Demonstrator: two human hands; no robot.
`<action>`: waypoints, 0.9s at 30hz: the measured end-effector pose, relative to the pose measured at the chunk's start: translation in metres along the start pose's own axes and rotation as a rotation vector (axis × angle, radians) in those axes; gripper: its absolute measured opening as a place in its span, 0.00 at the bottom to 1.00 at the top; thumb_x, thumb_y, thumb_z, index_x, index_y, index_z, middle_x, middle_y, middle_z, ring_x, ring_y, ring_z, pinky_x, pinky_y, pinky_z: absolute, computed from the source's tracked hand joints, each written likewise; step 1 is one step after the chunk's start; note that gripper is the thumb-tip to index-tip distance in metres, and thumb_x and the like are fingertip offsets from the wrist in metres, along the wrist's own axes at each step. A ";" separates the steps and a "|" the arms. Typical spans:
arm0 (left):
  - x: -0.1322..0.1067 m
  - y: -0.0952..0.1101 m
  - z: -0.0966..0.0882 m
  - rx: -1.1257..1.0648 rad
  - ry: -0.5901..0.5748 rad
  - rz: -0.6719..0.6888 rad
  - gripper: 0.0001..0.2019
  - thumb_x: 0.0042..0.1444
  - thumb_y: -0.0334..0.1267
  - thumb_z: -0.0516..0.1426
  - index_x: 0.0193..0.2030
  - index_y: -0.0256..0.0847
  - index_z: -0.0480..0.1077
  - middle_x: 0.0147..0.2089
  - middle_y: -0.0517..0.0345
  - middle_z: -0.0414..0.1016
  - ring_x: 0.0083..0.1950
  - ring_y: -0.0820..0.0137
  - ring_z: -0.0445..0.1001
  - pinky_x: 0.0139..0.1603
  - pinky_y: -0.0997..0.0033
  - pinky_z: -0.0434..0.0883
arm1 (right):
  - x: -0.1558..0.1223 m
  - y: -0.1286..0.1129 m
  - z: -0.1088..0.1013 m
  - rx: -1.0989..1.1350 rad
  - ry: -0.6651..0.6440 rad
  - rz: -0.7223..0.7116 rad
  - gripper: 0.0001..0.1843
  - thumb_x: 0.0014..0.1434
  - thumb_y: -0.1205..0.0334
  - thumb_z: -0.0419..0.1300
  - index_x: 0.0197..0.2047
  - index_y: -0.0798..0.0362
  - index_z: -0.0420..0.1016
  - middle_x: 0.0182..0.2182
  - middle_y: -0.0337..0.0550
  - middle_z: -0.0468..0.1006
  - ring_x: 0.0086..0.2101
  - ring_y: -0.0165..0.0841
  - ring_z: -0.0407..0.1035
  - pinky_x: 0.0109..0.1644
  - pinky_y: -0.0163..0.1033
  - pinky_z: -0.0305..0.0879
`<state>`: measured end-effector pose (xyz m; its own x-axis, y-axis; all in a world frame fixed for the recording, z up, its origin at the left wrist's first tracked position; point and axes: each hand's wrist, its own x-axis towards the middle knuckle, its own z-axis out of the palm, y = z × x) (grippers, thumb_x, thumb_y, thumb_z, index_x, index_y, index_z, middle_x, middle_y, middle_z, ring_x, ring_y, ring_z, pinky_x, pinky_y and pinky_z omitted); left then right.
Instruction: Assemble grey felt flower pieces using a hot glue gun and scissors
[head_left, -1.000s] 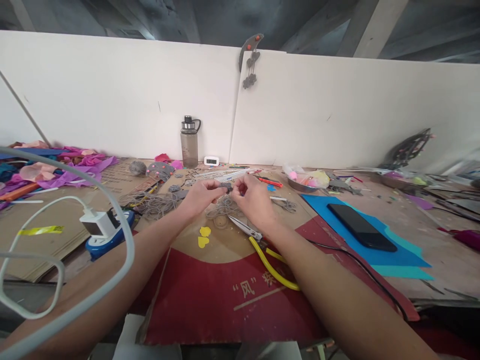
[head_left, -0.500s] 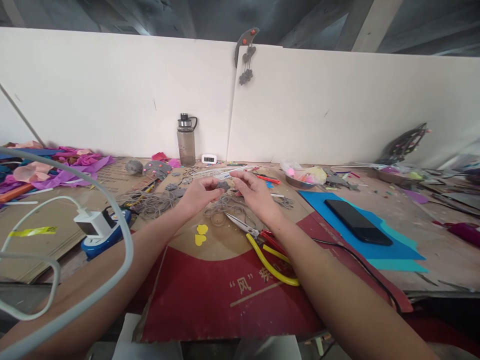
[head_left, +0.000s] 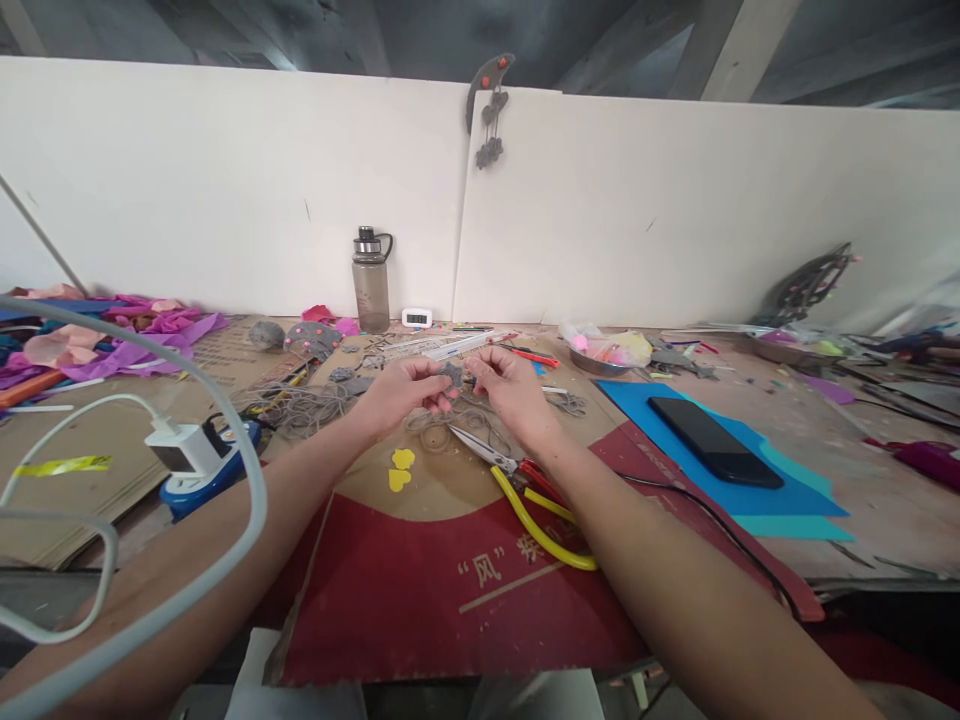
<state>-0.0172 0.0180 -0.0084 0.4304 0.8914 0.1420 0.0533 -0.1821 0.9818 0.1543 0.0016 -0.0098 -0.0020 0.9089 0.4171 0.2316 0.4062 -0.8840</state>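
Observation:
My left hand (head_left: 401, 392) and my right hand (head_left: 511, 392) meet over the middle of the cardboard sheet (head_left: 450, 580). Both pinch a small grey fuzzy piece (head_left: 452, 375) held between their fingertips. Loose grey yarn (head_left: 457, 420) lies on the cardboard just under the hands. Yellow-handled scissors (head_left: 517, 490) lie under my right wrist, blades pointing toward the yarn. Two small yellow heart shapes (head_left: 401, 468) rest near my left wrist.
A grey water bottle (head_left: 371, 280) and a small white clock (head_left: 417, 318) stand by the white back wall. A black phone (head_left: 712, 428) lies on blue paper (head_left: 795, 500) at right. A white charger (head_left: 184, 447) with cables sits left; pink and purple paper scraps (head_left: 112, 335) lie far left.
My right hand lifted off and drew back a little half a second ago, then came back to the grey piece. My left hand stayed on it. The view shifted slightly.

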 end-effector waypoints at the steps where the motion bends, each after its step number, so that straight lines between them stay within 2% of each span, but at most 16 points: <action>1: 0.000 0.001 0.000 -0.014 0.013 -0.004 0.09 0.50 0.40 0.61 0.31 0.35 0.72 0.32 0.55 0.77 0.28 0.75 0.72 0.32 0.73 0.67 | 0.000 0.001 0.001 0.023 0.008 0.005 0.11 0.55 0.54 0.56 0.28 0.52 0.66 0.21 0.32 0.64 0.24 0.26 0.59 0.31 0.34 0.58; 5: 0.000 0.001 -0.001 -0.083 0.079 -0.004 0.10 0.47 0.40 0.64 0.30 0.35 0.72 0.31 0.56 0.77 0.25 0.77 0.70 0.31 0.74 0.67 | 0.003 0.004 0.000 0.156 0.057 0.004 0.13 0.58 0.50 0.53 0.33 0.52 0.66 0.24 0.33 0.64 0.24 0.27 0.61 0.31 0.34 0.60; 8: 0.001 -0.002 -0.005 -0.161 0.111 -0.005 0.11 0.46 0.41 0.65 0.30 0.36 0.71 0.30 0.57 0.77 0.25 0.77 0.70 0.30 0.74 0.67 | -0.003 -0.004 -0.009 0.125 0.026 0.014 0.12 0.59 0.51 0.52 0.36 0.51 0.65 0.27 0.34 0.65 0.25 0.27 0.62 0.31 0.35 0.62; 10: 0.002 -0.004 -0.008 -0.204 0.128 0.001 0.12 0.46 0.42 0.66 0.30 0.36 0.71 0.31 0.56 0.77 0.25 0.77 0.70 0.28 0.75 0.66 | -0.017 -0.013 -0.020 -0.033 -0.062 0.007 0.09 0.60 0.54 0.52 0.37 0.51 0.64 0.27 0.34 0.67 0.26 0.28 0.64 0.32 0.35 0.63; 12: 0.003 -0.003 -0.011 -0.229 0.152 0.025 0.12 0.45 0.42 0.66 0.29 0.36 0.71 0.30 0.56 0.76 0.26 0.77 0.70 0.27 0.76 0.65 | -0.040 -0.019 -0.034 -0.318 -0.161 -0.065 0.08 0.62 0.57 0.51 0.36 0.51 0.66 0.27 0.36 0.69 0.28 0.30 0.65 0.34 0.36 0.62; 14: 0.003 -0.003 -0.013 -0.253 0.183 0.045 0.12 0.45 0.42 0.66 0.28 0.36 0.71 0.30 0.56 0.75 0.29 0.76 0.72 0.27 0.76 0.65 | -0.067 -0.019 -0.047 -0.608 -0.315 -0.119 0.09 0.64 0.57 0.50 0.36 0.51 0.68 0.30 0.40 0.73 0.31 0.32 0.67 0.36 0.38 0.63; 16: 0.004 -0.002 -0.014 -0.278 0.206 0.052 0.12 0.44 0.41 0.67 0.28 0.36 0.70 0.30 0.56 0.74 0.30 0.74 0.73 0.28 0.76 0.66 | -0.093 -0.013 -0.057 -0.864 -0.338 -0.169 0.09 0.64 0.60 0.51 0.37 0.52 0.71 0.34 0.46 0.75 0.35 0.37 0.69 0.40 0.42 0.65; 19: 0.005 -0.001 -0.015 -0.288 0.226 0.051 0.12 0.43 0.40 0.67 0.27 0.35 0.70 0.30 0.56 0.74 0.27 0.76 0.71 0.27 0.76 0.66 | -0.116 0.002 -0.066 -1.131 -0.399 -0.261 0.11 0.61 0.65 0.53 0.45 0.54 0.73 0.42 0.55 0.76 0.41 0.45 0.70 0.47 0.51 0.66; 23: 0.007 -0.002 -0.020 -0.307 0.251 0.052 0.13 0.42 0.41 0.67 0.27 0.35 0.70 0.29 0.57 0.73 0.25 0.78 0.68 0.26 0.76 0.65 | -0.114 0.010 -0.068 -1.148 -0.499 -0.238 0.19 0.58 0.69 0.54 0.54 0.55 0.70 0.42 0.55 0.76 0.40 0.43 0.72 0.45 0.48 0.69; 27: 0.008 -0.003 -0.028 -0.344 0.303 0.039 0.15 0.40 0.41 0.68 0.25 0.37 0.67 0.27 0.59 0.72 0.24 0.79 0.66 0.25 0.76 0.64 | -0.103 -0.008 -0.073 -0.985 -0.543 -0.024 0.26 0.50 0.72 0.58 0.54 0.58 0.68 0.42 0.54 0.78 0.39 0.41 0.74 0.42 0.41 0.70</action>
<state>-0.0389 0.0376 -0.0064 0.1408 0.9770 0.1600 -0.2825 -0.1152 0.9523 0.2235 -0.1021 -0.0297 -0.3843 0.9204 0.0718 0.8929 0.3903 -0.2245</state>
